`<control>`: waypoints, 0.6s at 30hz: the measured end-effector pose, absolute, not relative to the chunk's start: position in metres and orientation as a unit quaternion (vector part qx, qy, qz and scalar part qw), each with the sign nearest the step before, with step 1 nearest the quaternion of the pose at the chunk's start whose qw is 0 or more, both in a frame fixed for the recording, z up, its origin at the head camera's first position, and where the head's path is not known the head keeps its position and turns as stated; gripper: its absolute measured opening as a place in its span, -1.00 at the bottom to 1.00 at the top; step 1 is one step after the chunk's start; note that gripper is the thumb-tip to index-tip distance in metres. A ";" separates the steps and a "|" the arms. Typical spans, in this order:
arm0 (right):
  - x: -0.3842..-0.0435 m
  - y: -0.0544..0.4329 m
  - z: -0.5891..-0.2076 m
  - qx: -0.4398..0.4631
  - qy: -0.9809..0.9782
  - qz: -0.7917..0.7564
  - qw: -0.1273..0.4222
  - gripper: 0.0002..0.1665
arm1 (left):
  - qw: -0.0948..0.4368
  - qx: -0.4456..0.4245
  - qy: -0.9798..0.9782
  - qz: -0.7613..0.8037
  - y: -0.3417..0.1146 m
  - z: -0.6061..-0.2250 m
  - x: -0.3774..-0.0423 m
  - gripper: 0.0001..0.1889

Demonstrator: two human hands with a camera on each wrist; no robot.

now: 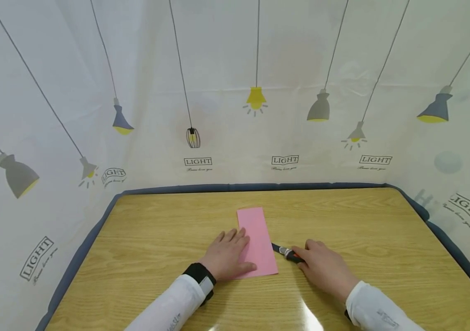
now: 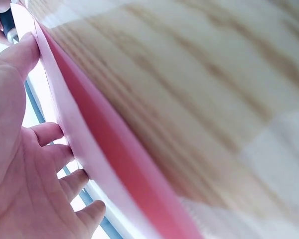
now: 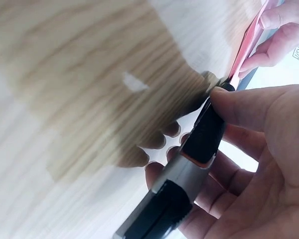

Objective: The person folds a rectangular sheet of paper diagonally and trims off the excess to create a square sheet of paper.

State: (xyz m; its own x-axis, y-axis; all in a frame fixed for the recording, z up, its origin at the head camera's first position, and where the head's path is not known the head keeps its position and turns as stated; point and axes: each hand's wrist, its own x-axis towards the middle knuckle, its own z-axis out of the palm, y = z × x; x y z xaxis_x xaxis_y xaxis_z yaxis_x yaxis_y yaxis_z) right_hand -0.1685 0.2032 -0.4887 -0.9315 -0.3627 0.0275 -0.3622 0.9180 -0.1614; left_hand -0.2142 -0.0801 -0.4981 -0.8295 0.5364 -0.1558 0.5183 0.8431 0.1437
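Observation:
A pink sheet of paper (image 1: pixel 258 236) lies folded on the wooden table, its two layers gaping in the left wrist view. My left hand (image 1: pixel 227 255) rests flat on its left part, fingers spread and thumb near the lower edge. To the right, my right hand (image 1: pixel 327 267) holds a utility knife (image 1: pixel 289 253) with a black and silver body and an orange accent. The knife's front end points left, right at the paper's right edge. In the right wrist view, thumb and fingers pinch the black part of the knife (image 3: pixel 204 132); its blade is hidden.
The wooden table (image 1: pixel 169 216) has a dark blue padded border (image 1: pixel 235 187) along its far side and flanks. White curtain walls (image 1: pixel 218 55) printed with hanging lamps stand around it. A black band (image 1: pixel 197 272) circles the left wrist.

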 end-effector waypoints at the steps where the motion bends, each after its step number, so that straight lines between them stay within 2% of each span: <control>1: -0.169 0.201 -0.489 -0.186 0.979 -0.082 0.001 -0.49 | 0.098 0.276 0.955 0.049 -0.081 -0.498 -0.215 -0.11; 9: -0.175 0.190 -0.490 -0.197 0.977 -0.081 -0.009 -0.50 | 0.113 0.271 0.955 0.050 -0.079 -0.499 -0.216 -0.09; 18: -0.179 0.184 -0.489 -0.190 0.979 -0.080 0.013 -0.51 | 0.107 0.273 0.955 0.045 -0.081 -0.499 -0.215 -0.06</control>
State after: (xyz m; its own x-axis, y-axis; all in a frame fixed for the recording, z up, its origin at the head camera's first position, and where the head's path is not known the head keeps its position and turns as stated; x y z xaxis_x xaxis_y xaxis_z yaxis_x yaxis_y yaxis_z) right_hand -0.1789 0.1840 -0.4890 -0.9277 -0.3734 0.0039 -0.3691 0.9153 -0.1610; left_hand -0.2148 -0.0806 -0.4990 -0.8278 0.5312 -0.1805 0.5117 0.8468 0.1453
